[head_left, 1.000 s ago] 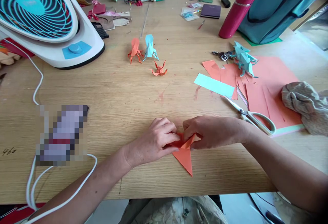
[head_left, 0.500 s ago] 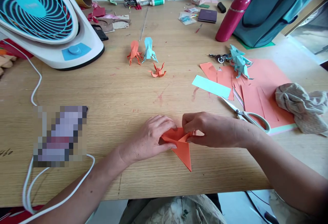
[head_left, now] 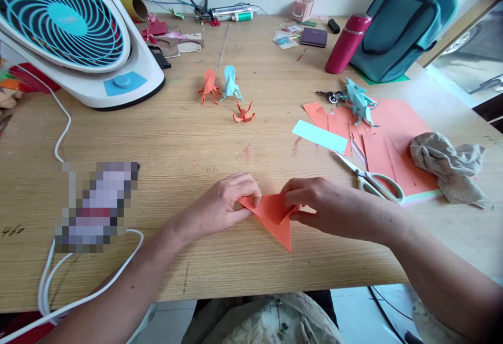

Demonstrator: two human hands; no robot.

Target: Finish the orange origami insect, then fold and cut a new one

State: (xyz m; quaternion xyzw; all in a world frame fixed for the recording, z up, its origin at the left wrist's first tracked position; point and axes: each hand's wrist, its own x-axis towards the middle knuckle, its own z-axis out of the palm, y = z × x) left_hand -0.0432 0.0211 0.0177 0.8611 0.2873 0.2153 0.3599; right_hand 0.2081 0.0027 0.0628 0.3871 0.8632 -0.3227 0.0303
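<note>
Between my hands, just above the near part of the table, is a folded sheet of orange paper [head_left: 274,211] with a pointed corner aimed down toward me. My left hand [head_left: 226,201] pinches its left corner between thumb and fingers. On the opposite side, my right hand [head_left: 320,203] grips the paper's right edge, where a small flap folds over. The fingertips of the right hand partly hide that edge. Beyond my hands stand an orange origami figure [head_left: 209,86], a light blue one [head_left: 231,84] and a small orange folded piece [head_left: 244,113] with curled points.
Scissors [head_left: 369,179] lie to the right beside orange sheets [head_left: 396,118], a light blue strip [head_left: 320,135], a teal origami figure [head_left: 359,101] and a grey cloth [head_left: 448,163]. A fan [head_left: 129,82], a blurred phone [head_left: 100,205] with white cable, a pink flask [head_left: 348,44] and a teal bag [head_left: 401,34] surround the area.
My left hand has shifted to the paper's left corner, and the paper's upper face now lies flatter and more exposed. My right hand keeps its hold. The view has shifted slightly.
</note>
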